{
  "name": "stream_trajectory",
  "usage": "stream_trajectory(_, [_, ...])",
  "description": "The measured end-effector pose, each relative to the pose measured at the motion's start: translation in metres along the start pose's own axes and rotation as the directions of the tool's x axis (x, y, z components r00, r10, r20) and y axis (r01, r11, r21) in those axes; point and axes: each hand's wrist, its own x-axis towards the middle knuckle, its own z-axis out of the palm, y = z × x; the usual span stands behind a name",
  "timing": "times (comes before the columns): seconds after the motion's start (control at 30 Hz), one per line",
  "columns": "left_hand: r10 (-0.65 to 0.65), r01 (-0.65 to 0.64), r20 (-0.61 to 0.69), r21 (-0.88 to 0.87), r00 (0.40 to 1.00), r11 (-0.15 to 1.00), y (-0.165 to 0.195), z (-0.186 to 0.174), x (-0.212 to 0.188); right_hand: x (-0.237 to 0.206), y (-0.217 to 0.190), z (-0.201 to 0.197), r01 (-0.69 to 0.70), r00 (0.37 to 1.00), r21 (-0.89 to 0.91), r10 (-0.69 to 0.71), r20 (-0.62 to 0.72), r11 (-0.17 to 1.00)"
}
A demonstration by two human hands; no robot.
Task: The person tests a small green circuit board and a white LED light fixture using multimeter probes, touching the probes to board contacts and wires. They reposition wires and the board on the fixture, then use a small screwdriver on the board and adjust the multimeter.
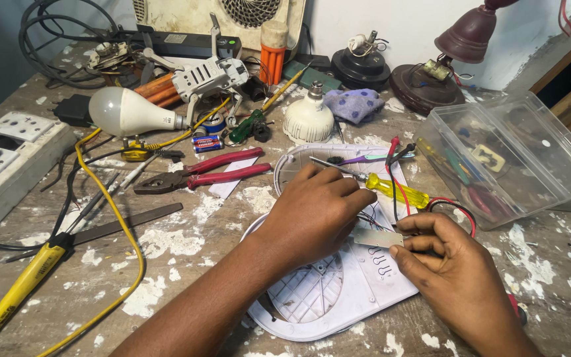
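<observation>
My left hand point(315, 211) rests on a white plastic fan housing point(338, 291) and pinches thin wires near its middle. Beside it, my right hand point(447, 258) holds a small grey circuit strip point(378, 237) by its end, over the housing. A yellow-handled screwdriver point(391, 188) lies across the housing just behind my left hand, its metal tip pointing left. Red and black wires point(398, 178) run from the housing's far end toward my right hand.
Red-handled pliers point(199, 173) lie left of the housing. A white bulb point(123, 111), a second bulb point(308, 118), a yellow-handled tool point(21, 284) with yellow cable, and a socket strip point(1, 158) sit around. A clear plastic box point(550, 152) stands at right.
</observation>
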Motion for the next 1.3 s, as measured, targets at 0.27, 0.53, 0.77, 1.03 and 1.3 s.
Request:
stream_trajectory(0.27, [-0.006, 0.006, 0.019, -0.004, 1.000, 1.000, -0.001, 0.000, -0.001, 0.004, 0.011, -0.003, 0.085, 0.996, 0.053, -0.085, 0.007, 0.995])
stream_trajectory(0.53, [-0.028, 0.028, 0.009, -0.047, 1.000, 0.998, 0.001, -0.001, -0.003, 0.013, 0.018, -0.001, 0.098, 0.995, 0.124, -0.096, -0.017, 0.987])
stream_trajectory(0.77, [-0.040, 0.044, 0.043, -0.109, 0.998, 0.993, 0.003, -0.003, -0.004, 0.024, 0.018, 0.001, 0.137, 0.990, 0.219, -0.125, -0.068, 0.966])
stream_trajectory(1.03, [-0.052, 0.061, 0.076, -0.115, 0.996, 0.991, 0.003, -0.001, -0.005, 0.034, 0.013, -0.002, 0.106, 0.994, 0.110, -0.105, -0.014, 0.988])
stream_trajectory(1.3, [-0.068, 0.074, 0.054, -0.125, 0.996, 0.989, 0.003, -0.001, -0.005, 0.038, 0.015, -0.001, 0.136, 0.990, 0.101, -0.138, 0.011, 0.985])
